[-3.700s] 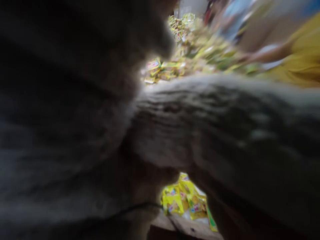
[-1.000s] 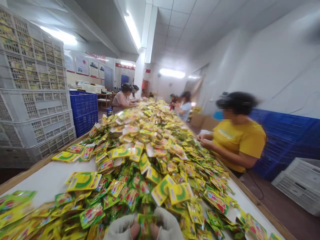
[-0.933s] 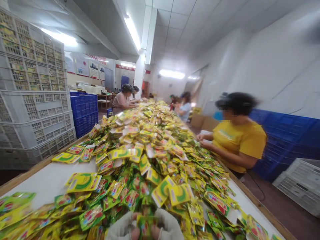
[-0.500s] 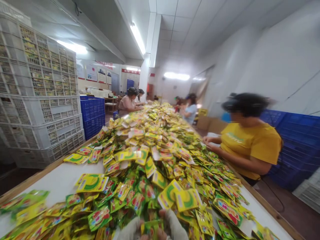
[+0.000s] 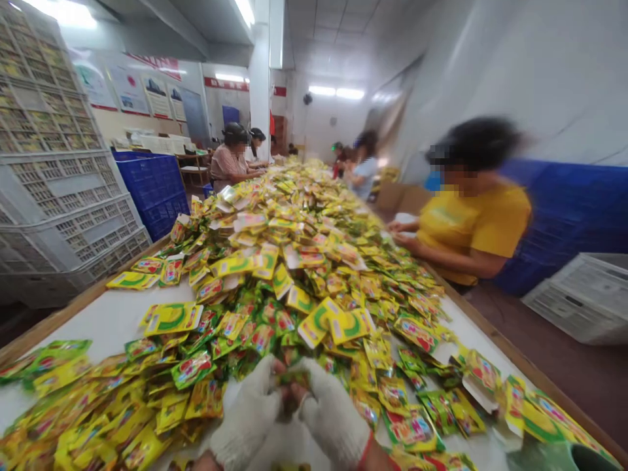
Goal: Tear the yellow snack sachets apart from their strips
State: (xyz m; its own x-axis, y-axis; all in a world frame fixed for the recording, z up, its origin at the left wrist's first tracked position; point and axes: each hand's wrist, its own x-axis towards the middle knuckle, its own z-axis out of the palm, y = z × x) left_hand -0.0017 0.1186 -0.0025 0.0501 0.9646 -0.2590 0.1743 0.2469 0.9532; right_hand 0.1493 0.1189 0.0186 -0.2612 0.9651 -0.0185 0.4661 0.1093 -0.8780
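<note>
Both hands wear whitish knit gloves with bare fingertips and meet at the lower middle. My left hand (image 5: 255, 409) and my right hand (image 5: 326, 405) are closed, pinching a small green-and-yellow packet (image 5: 293, 377) between them; it is blurred and partly covered by the fingers. Around and beyond them spreads a big heap of yellow and green packets (image 5: 275, 261) on a white table (image 5: 115, 311). Two flat yellow packets (image 5: 350, 325) lie just past my right hand.
A person in a yellow shirt (image 5: 466, 222) works at the right edge. More people sit farther along both sides. White crates (image 5: 59, 190) and blue crates (image 5: 152, 190) stand left, with a white crate (image 5: 579, 297) at right. A green rounded object (image 5: 564, 456) is at bottom right.
The view has tilted down, showing more of the near table. Both gloved hands now appear higher in the picture, still together around a packet. The yellow-shirted person's hands remain near the heap.
</note>
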